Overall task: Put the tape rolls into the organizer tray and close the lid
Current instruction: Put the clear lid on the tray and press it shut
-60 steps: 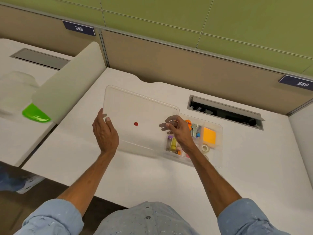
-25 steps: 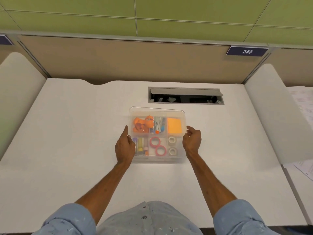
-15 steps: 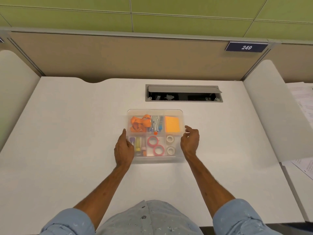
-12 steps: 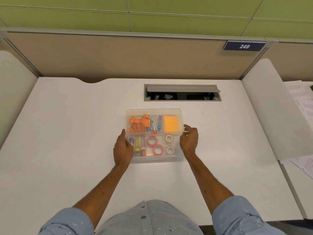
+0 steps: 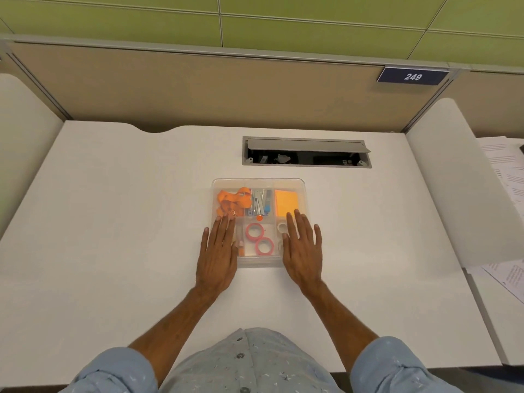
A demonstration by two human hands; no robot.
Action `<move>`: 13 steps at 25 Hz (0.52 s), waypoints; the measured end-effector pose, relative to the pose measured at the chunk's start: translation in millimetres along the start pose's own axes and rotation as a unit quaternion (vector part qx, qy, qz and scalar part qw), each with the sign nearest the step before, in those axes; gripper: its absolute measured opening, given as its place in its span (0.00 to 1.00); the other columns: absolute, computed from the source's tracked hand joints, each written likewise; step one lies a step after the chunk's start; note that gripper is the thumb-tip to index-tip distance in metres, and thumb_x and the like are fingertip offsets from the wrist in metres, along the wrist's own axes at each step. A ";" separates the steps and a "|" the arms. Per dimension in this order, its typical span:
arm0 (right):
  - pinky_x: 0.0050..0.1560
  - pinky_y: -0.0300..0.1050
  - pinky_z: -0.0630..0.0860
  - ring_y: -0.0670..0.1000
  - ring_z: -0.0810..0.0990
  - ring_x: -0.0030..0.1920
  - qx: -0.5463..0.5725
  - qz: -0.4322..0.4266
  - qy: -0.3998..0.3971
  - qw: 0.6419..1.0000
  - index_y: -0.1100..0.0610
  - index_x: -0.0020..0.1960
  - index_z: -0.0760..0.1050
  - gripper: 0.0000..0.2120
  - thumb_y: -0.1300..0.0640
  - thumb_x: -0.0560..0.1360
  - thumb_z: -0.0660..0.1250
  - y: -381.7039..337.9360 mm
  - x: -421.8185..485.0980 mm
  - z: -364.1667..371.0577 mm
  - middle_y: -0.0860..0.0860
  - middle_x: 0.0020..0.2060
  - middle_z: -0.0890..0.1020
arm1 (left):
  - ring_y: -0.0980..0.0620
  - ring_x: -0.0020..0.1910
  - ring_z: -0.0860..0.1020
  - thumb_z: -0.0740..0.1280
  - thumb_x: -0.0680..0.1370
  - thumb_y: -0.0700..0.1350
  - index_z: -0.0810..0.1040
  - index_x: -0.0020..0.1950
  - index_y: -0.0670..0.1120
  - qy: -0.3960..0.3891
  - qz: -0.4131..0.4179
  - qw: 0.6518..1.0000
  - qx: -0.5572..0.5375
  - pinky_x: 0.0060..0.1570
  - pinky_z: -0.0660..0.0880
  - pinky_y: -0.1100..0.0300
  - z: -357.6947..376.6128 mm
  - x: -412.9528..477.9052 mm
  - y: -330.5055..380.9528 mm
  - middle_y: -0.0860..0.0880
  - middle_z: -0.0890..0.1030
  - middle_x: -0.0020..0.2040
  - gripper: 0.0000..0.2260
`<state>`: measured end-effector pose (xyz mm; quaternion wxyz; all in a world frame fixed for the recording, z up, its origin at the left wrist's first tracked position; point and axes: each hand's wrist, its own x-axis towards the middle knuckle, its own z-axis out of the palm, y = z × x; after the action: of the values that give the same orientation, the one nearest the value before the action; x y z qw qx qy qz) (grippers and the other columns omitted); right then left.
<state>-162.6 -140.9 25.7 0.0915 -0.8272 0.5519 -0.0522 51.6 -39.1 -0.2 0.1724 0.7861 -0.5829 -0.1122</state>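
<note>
Pink tape rolls (image 5: 260,239) sit inside the clear plastic organizer tray (image 5: 258,182), lid on; my left hand (image 5: 217,251) and right hand (image 5: 303,249) press flat, released, sealing it.

White surface (image 5: 113,222) fills the middle of the frame. A grey cable hatch (image 5: 306,152), flap raised, is set into it above centre, with dark cabling inside. A tan partition (image 5: 198,89) runs across the upper frame below green wall panels (image 5: 312,26). A dark plate reading "249" (image 5: 413,77) sits at upper right. Printed papers (image 5: 507,177) lie at the right edge, beyond a white divider (image 5: 459,194).
</note>
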 end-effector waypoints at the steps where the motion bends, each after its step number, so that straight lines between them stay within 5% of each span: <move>1: 0.88 0.59 0.52 0.51 0.52 0.88 -0.011 -0.005 -0.009 1.000 0.50 0.87 0.54 0.27 0.47 0.89 0.51 1.1 -6.8 4.7 0.49 0.87 0.53 | 0.46 0.87 0.54 0.55 0.88 0.47 0.54 0.86 0.44 -0.005 -0.007 1.000 0.003 0.85 0.55 0.38 2.7 -5.0 0.9 0.46 0.55 0.88 0.27; 13: 0.88 0.62 0.48 0.53 0.40 0.88 -0.041 -0.001 -0.097 0.994 0.47 0.88 0.41 0.30 0.43 0.89 0.45 7.1 -7.5 13.0 0.49 0.87 0.40 | 0.40 0.88 0.48 0.49 0.89 0.53 0.47 0.87 0.43 -0.066 -0.044 0.992 0.099 0.86 0.53 0.39 11.9 -5.7 2.3 0.41 0.48 0.88 0.28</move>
<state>-169.5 -135.4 11.5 0.1106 -0.8322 0.5410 0.0505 43.4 -36.0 -10.3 0.0498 0.8152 -0.5659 -0.1126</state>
